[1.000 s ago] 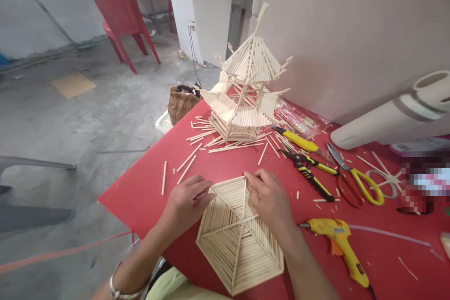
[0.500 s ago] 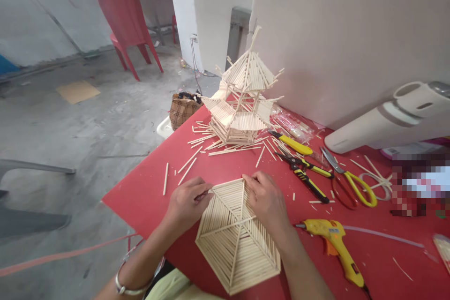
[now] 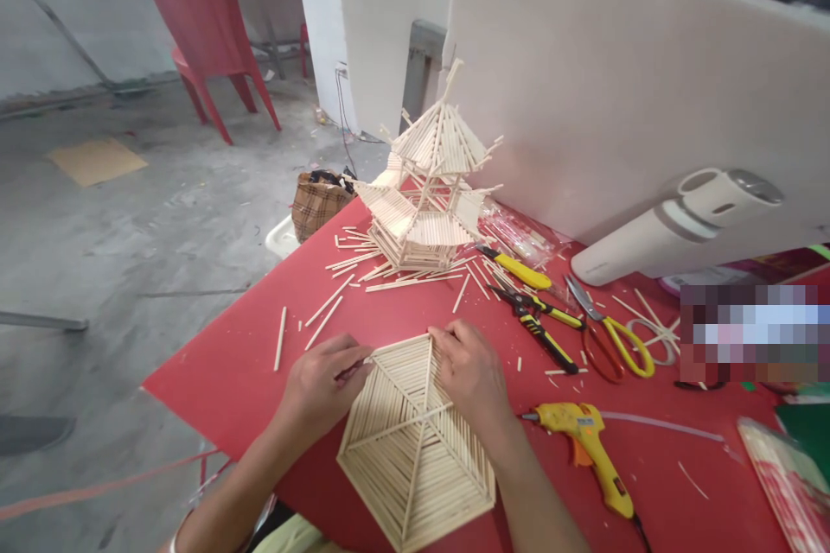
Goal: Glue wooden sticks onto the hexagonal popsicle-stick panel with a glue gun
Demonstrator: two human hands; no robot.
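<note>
A flat hexagonal panel of thin wooden sticks, with ribs meeting at its middle, lies at the near side of the red table. My left hand is closed, thumb and fingers pinching the panel's far left corner. At the far right corner, the fingers of my right hand pinch the rim, and that hand and forearm cover part of the right side. Beyond both hands stands a pagoda model built of similar sticks, with two roof tiers. Loose sticks lie around its base.
On the right are a yellow glue gun, scissors, black-and-yellow pliers, a yellow-handled cutter and a white flask. A wall borders the table's far side. A red chair stands on the floor at left.
The head view has turned slightly right, so the scene sits farther left in the picture. Both hands keep their places on the panel's far edge.
</note>
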